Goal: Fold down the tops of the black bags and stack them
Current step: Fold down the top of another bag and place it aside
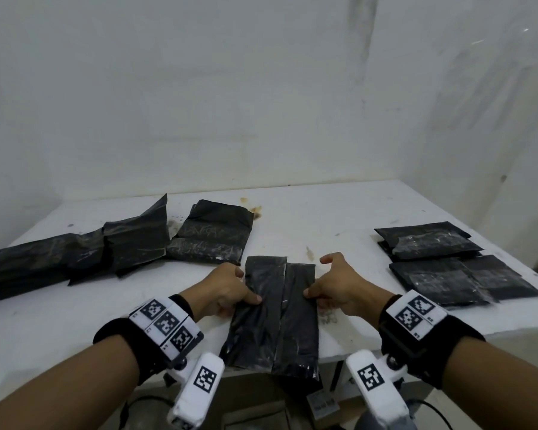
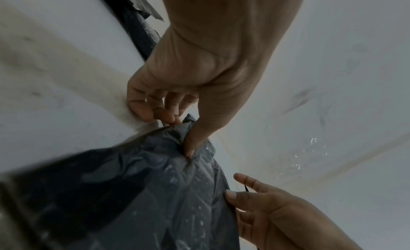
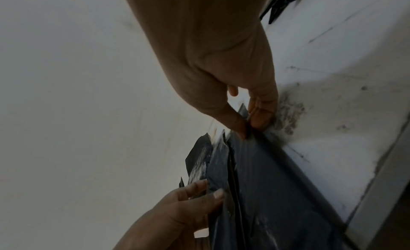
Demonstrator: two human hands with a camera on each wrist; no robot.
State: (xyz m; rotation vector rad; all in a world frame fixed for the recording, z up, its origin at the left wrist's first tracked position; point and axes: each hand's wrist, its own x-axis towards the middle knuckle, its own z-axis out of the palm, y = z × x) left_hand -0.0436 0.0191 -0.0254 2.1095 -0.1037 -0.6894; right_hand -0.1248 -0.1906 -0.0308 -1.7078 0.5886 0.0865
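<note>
With left hand point(image 1: 227, 288) and right hand point(image 1: 333, 290) pinching opposite side edges of the black bag point(image 1: 277, 318) lying over the table's point(image 1: 339, 212) near edge, better to keep both pinches level and bring the top down evenly, pressing the crease flat.

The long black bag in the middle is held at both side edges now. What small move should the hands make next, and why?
Probably lift the far end and fold it toward the body. The left hand and right hand each pinch a side edge of the long black bag, which lies unfolded, its near end hanging over the table edge, while folded bags already lie at right.
</note>
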